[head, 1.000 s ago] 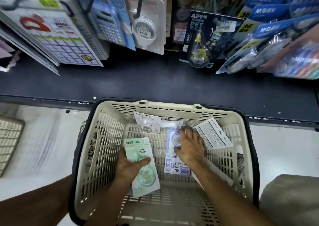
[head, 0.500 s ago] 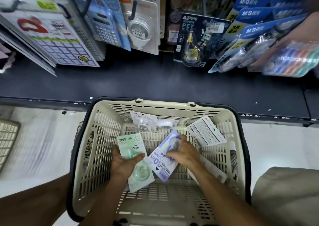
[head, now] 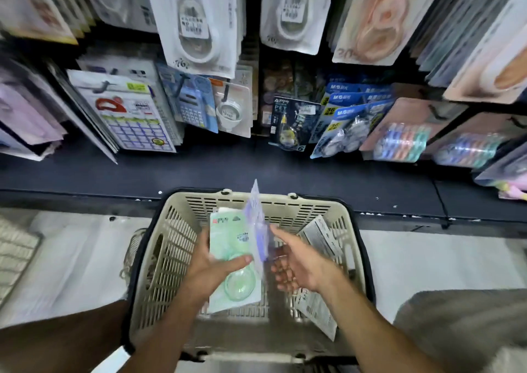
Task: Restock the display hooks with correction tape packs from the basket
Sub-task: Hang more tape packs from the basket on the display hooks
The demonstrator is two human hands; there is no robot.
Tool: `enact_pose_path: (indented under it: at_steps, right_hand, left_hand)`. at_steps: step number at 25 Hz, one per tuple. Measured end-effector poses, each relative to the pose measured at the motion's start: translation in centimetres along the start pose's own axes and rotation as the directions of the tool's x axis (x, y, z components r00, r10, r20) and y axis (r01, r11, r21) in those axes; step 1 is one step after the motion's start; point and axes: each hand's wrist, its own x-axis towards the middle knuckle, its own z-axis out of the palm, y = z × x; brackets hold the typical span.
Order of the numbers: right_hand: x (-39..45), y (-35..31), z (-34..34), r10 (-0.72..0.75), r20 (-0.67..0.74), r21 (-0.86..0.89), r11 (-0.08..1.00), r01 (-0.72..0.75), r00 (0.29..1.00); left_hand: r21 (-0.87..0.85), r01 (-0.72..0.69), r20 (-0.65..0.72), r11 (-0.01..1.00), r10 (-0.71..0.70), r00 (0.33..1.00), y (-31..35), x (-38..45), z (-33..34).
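A cream basket [head: 182,230] stands below me in front of the shelf. My left hand [head: 209,270] grips a green correction tape pack [head: 228,238] above the basket, thumb across its face. A purple correction tape pack [head: 256,218] stands on edge right beside the green one. My right hand [head: 302,264] pinches its lower edge between thumb and curled fingers. More white packs lie in the basket, one against the right wall [head: 320,235] and one lower [head: 316,310]. White correction tape packs [head: 199,24] hang on display hooks at the top.
A dark shelf ledge [head: 199,170] runs behind the basket. Above it hang calculators [head: 134,116], a dark tape pack [head: 291,121], blue-carded packs [head: 350,116] and coloured tape rolls [head: 402,141]. Another basket's corner [head: 14,255] shows at the left, a grey shape [head: 470,330] at the lower right.
My right hand has lifted the purple pack off the basket floor and turned it on edge against the green pack. Both hands rose and the view tilted up to the hooks.
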Motion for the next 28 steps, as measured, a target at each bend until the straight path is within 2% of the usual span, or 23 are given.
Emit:
enact_pose_path:
  at_steps: [2,4,5,7,8,10,13,14,17,19,22,28]
  right_hand:
    - [-2.5,-2.6,1.2,-0.267,-0.078,-0.107,0.96,0.259,0.96]
    - [-5.1,-5.8,0.7,-0.573,-0.131,-0.254,0.808,0.531,0.809]
    - [-6.8,-7.7,0.1,-0.672,-0.112,-0.289,0.727,0.623,0.732]
    - [-10.8,-11.1,-1.6,-0.754,-0.008,-0.277,0.633,0.723,0.657]
    - [-12.9,-12.6,-2.4,-0.763,0.038,-0.261,0.615,0.744,0.645]
    - [-16.9,-15.3,-4.3,-0.774,0.065,-0.248,0.599,0.762,0.63]
    - [-21.2,-17.4,-7.2,-0.732,0.038,-0.137,0.671,0.729,0.681]
    - [-22.1,-17.4,-8.2,-0.738,0.005,-0.063,0.673,0.737,0.674]
    - [-23.4,-17.1,-10.6,-0.781,-0.215,0.227,0.544,0.808,0.586]
    - [-23.5,-17.0,-11.3,-0.782,-0.314,0.328,0.442,0.835,0.538]
    - [-23.3,-16.8,-10.4,-0.771,-0.402,0.245,0.429,0.869,0.494]
    - [-23.5,-15.5,-8.6,-0.704,-0.551,0.252,0.371,0.894,0.448]
  left_hand:
    - [-0.042,-0.13,0.047,0.991,0.132,0.99,4.1,-0.9,1.1]
    - [-0.111,-0.219,0.078,0.969,0.228,0.97,8.0,-1.2,1.5]
    - [-0.147,-0.233,0.088,0.961,0.247,0.965,10.2,-1.1,1.5]
    - [-0.14,-0.241,0.106,0.96,0.257,0.961,15.4,-1.1,1.8]
    - [-0.115,-0.292,0.139,0.95,0.306,0.942,18.1,-1.1,2.2]
    - [-0.091,-0.438,0.246,0.894,0.447,0.86,23.9,-1.8,3.4]
    - [0.014,-0.551,0.343,0.834,0.514,0.786,30.4,-3.3,3.8]
    - [0.046,-0.582,0.342,0.812,0.534,0.773,32.1,-3.9,3.5]
    - [-0.015,-0.57,0.268,0.822,0.552,0.789,34.0,-4.0,2.5]
    - [-0.088,-0.526,0.233,0.846,0.531,0.815,33.5,-4.3,2.1]
    - [-0.129,-0.506,0.187,0.853,0.522,0.832,32.8,-4.4,2.7]
    - [-0.19,-0.541,0.124,0.82,0.566,0.815,32.7,-4.7,4.3]
